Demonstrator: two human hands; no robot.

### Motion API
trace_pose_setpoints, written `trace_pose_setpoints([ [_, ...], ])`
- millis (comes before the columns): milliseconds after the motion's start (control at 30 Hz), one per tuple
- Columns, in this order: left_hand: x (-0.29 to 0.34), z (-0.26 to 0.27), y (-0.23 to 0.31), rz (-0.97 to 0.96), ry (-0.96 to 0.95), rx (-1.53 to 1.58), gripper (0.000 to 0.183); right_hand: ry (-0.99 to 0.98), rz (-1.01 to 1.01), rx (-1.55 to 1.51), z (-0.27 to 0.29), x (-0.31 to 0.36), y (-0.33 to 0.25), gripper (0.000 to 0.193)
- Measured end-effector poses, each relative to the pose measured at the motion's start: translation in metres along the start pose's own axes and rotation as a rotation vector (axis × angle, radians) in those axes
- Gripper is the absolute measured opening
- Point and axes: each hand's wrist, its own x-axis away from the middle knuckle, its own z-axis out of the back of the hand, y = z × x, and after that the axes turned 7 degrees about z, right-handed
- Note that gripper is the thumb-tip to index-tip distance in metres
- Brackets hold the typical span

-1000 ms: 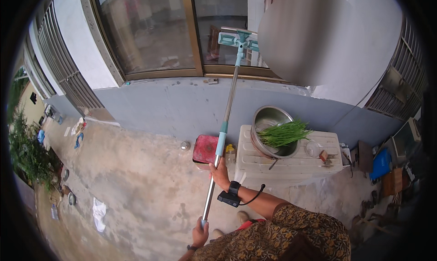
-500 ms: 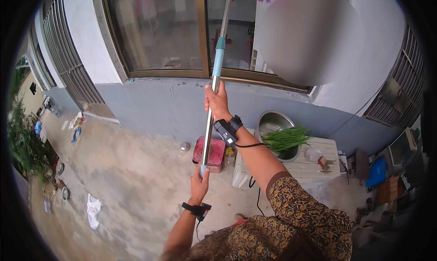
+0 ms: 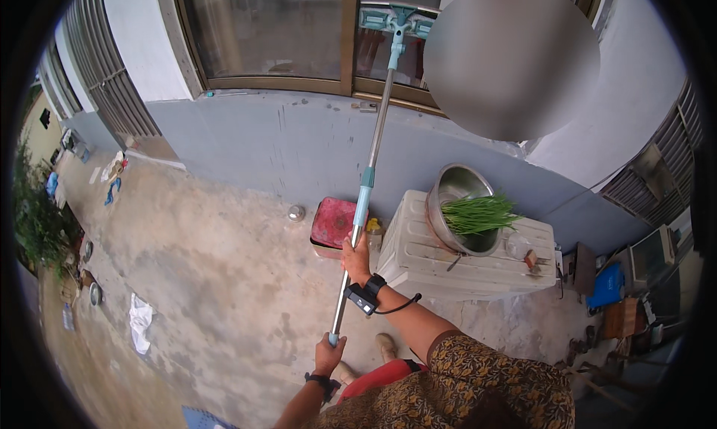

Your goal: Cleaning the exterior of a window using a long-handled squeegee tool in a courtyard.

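Note:
A long-handled window squeegee [image 3: 382, 115] with a silver telescopic pole and pale blue-green fittings slants up from my hands. Its wide head [image 3: 399, 27] is at the right pane of the sliding window [image 3: 269, 33]; whether it touches the glass I cannot tell. My left hand [image 3: 328, 354] is closed round the bottom end of the pole. Higher up, just below the blue-green grip section, my right hand [image 3: 356, 257] wraps the pole. Both wrists wear black straps with small devices.
To the right stands a white ridged cabinet [image 3: 407, 268] bearing a metal basin [image 3: 435, 205] with green stalks [image 3: 478, 215]. A red square container [image 3: 334, 221] sits by the wall. A white cloth [image 3: 140, 323] and a blue board [image 3: 205, 418] lie on the concrete floor. A grey blurred disc covers the upper right.
Both hands have come down and nearer to me, drawing the squeegee with them. Its head, out of view before, now shows at the window. The view has shifted somewhat.

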Motion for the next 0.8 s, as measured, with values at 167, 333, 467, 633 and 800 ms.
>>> trace_pose_setpoints([
  [167, 0.024, -0.010, -0.050, 0.076, -0.009, -0.036, 0.037, 0.061, -0.166, 0.011, 0.012, 0.033, 0.055, 0.020],
  [333, 0.039, -0.020, -0.057, 0.095, -0.063, 0.014, 0.035, 0.081, -0.181, -0.030, 0.030, 0.040, 0.069, 0.018],
  [467, 0.044, -0.036, -0.073, 0.071, -0.059, -0.007, 0.033, 0.109, -0.171, -0.105, 0.031, 0.049, 0.058, 0.013],
  [633, 0.050, -0.027, -0.053, 0.077, -0.002, -0.151, 0.028, 0.144, -0.177, -0.119, 0.035, 0.046, 0.042, 0.014],
  [800, 0.026, 0.043, -0.046, 0.013, 0.157, -0.287, 0.020, 0.073, -0.211, -0.172, -0.016, 0.036, 0.061, 0.020],
])
